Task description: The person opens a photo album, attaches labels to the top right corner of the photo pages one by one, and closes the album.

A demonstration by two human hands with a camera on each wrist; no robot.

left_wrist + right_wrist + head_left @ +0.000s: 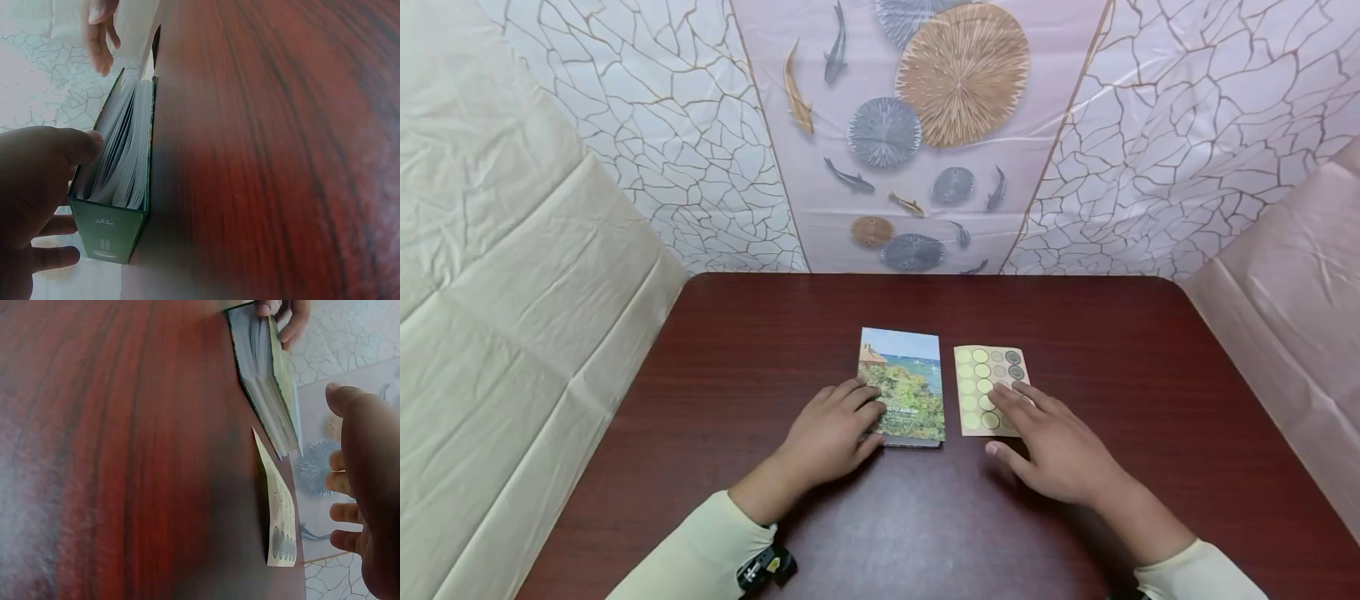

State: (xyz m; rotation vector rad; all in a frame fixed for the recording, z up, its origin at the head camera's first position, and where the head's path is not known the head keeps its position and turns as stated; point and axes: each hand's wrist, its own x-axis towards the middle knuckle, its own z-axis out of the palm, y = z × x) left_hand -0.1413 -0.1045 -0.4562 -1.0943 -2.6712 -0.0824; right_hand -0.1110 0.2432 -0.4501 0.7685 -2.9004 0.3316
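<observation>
A photo album (906, 358) with a seaside garden picture on its cover lies flat on the table. My left hand (829, 433) rests at its lower left corner, fingers over the cover and thumb by the near edge. The left wrist view shows the green spine (109, 231) and the page edges beside the thumb. To the album's right is a pale yellow sheet of round stickers (970, 400), slightly curved up from the table in the right wrist view. My right hand (1063, 446) hovers over its lower right part, fingers extended, thumb apart, hiding some circles.
The dark red wooden table (775, 333) reaches back to a patterned cloth backdrop (917, 200). Pale cloth walls (535, 308) stand at both sides. A black device (767, 567) is strapped at the left sleeve.
</observation>
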